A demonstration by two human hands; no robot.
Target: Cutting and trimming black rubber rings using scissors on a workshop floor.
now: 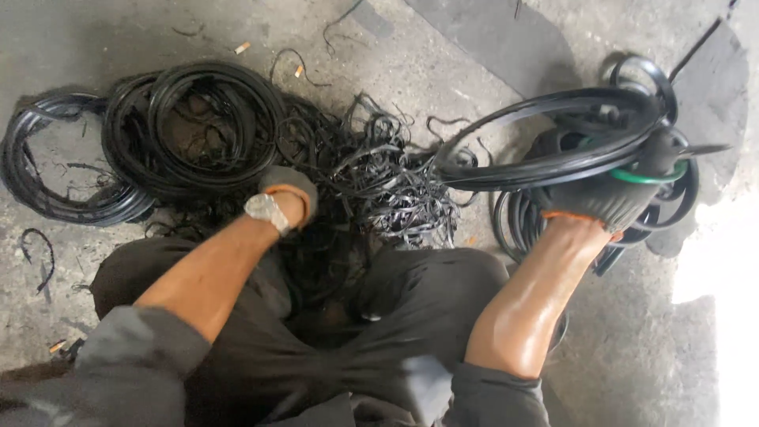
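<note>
Coils: stacked black rubber rings (134,150) lie on the concrete floor (474,63) at far left.
Left hand: your gloved left hand (288,190) reaches into tangled black rubber strips (379,182); grip hidden.
Right hand: your gloved right hand (609,198) is clamped on a bundle of black rubber hoops (545,134), lifted at right.

A rough workshop: stained concrete floor (474,71) (cigarette butts (242,48) lying about), heaped with black rubber rings (198,126) and tangled offcuts (387,182).

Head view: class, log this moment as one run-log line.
left hand: gloved, down in tangled black strips | right hand: gloved, gripping black rubber rings lifted off floor | ring pile: on concrete floor
</note>
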